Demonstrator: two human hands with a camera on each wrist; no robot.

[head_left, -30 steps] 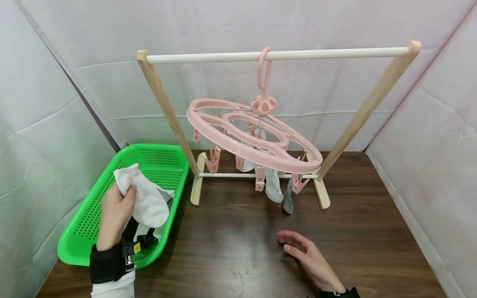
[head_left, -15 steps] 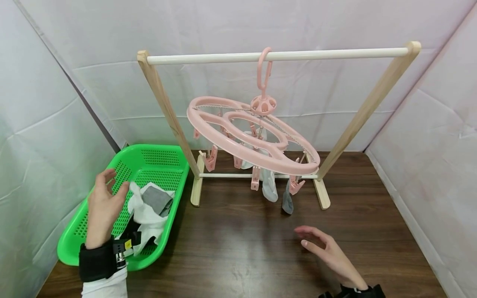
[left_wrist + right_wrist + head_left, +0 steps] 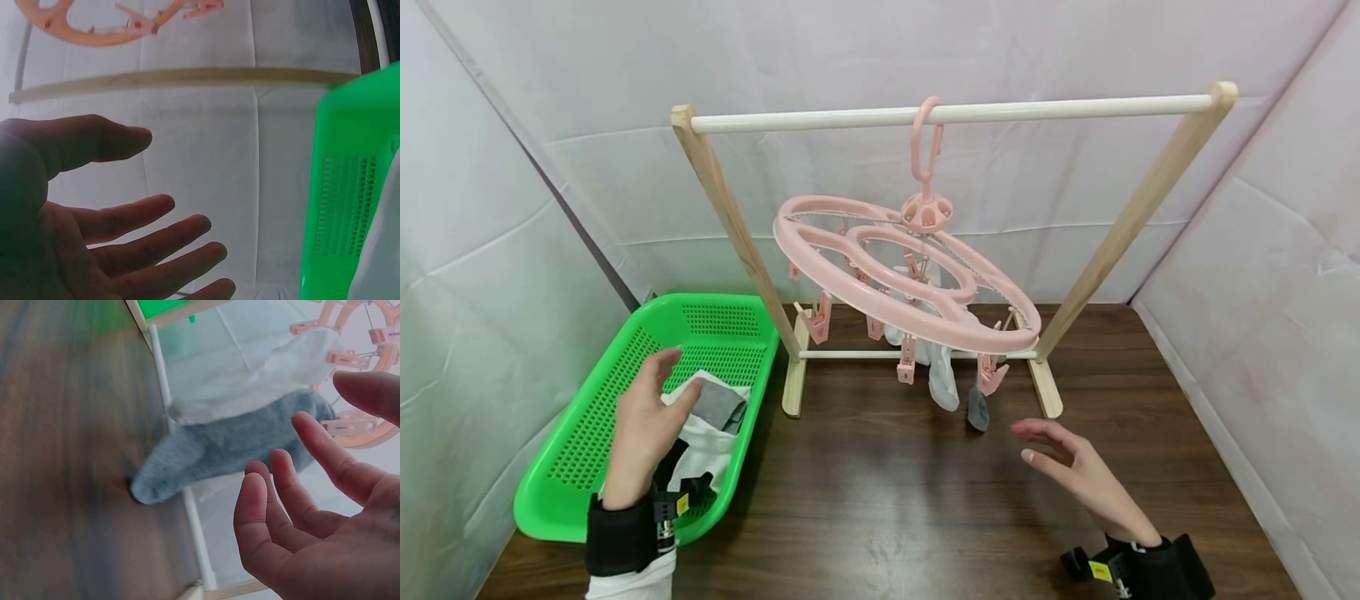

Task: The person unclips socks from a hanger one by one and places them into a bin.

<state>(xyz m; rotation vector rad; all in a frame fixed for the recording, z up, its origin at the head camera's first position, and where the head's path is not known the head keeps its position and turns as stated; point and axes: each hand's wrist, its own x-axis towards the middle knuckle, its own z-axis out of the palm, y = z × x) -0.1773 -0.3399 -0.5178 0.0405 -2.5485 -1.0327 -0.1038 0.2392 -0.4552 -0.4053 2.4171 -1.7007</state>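
Observation:
My left hand (image 3: pixel 646 425) hovers over the green basket (image 3: pixel 568 417), fingers spread apart and holding nothing. White and grey socks (image 3: pixel 718 404) lie bunched in the basket beside it, partly hidden by the hand, with something black among them. On the right, my right hand (image 3: pixel 1086 475) is held above the table with relaxed, bent fingers and nothing in them. A grey sock (image 3: pixel 231 447) hangs from a clip near that hand, with a white sock (image 3: pixel 256 387) behind it. Both hang under the pink round clip hanger (image 3: pixel 850 287), which is tilted down to the right.
The hanger's hook (image 3: pixel 917 142) sits on the white bar (image 3: pixel 805 122) of a wooden-legged rack. Several unused pink clips (image 3: pixel 906 360) dangle along its near rim. White cloth walls (image 3: pixel 1285 333) enclose the dark wooden table (image 3: pixel 865 492) at the back and sides.
My left hand has let go of a white sock, which dropped into the basket, drawn left, then come back right. My right hand has moved right and farther forward. The hanger has swung slightly.

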